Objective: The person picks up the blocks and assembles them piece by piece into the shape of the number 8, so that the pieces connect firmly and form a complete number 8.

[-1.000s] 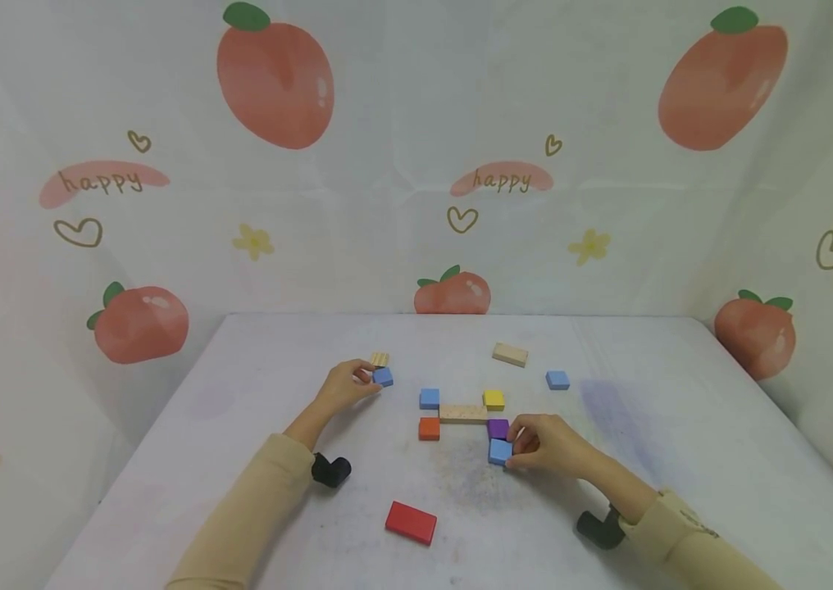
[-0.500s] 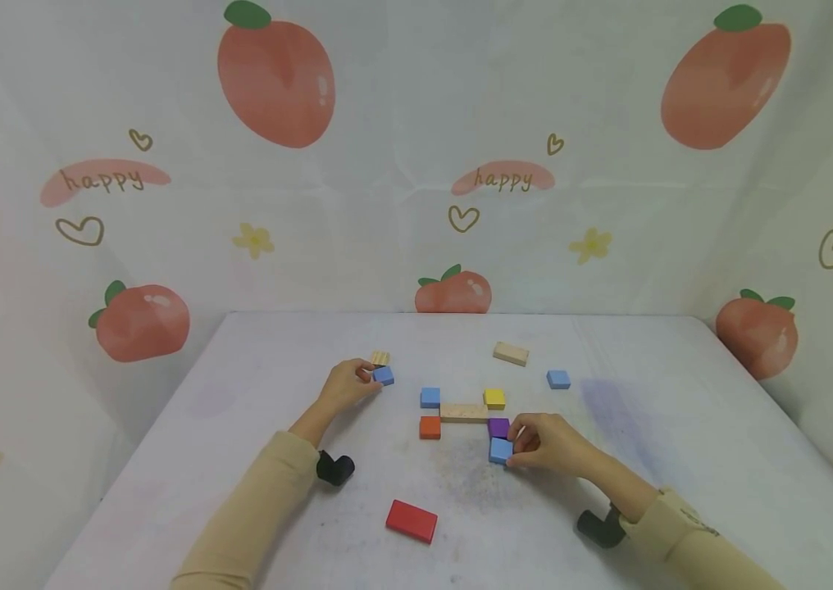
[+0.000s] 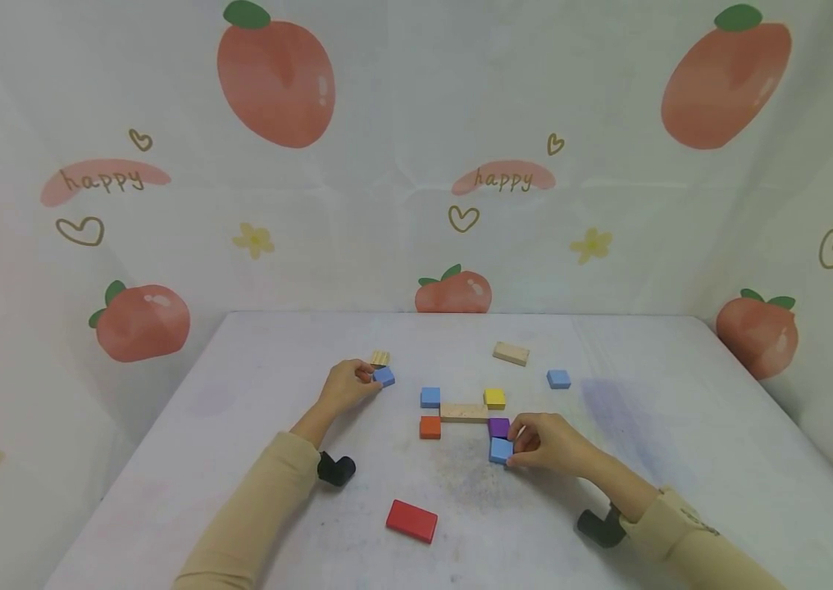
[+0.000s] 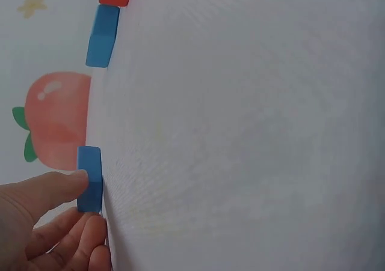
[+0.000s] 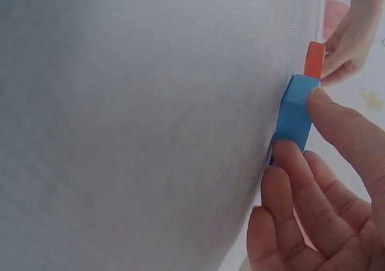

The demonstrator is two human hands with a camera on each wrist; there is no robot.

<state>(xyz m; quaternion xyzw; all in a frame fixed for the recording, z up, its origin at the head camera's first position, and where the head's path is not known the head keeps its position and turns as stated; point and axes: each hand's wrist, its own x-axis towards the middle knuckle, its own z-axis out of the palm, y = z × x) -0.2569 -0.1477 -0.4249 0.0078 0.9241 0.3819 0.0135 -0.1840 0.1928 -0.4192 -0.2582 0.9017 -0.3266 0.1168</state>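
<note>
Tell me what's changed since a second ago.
Very little: the left sleeve has edged slightly right. Nothing was picked up or let go. The left hand still pinches a blue block, and the right hand a second blue block by the purple block; all the blocks stayed put.

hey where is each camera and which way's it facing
Head: on the head, facing forward and down at the table; left grip, right grip and sleeves show.
Left wrist: on that wrist, facing the left grip holding one blue block.
Right wrist: likewise, facing the right grip with another blue block.
Head and right wrist both show the left grip.
</note>
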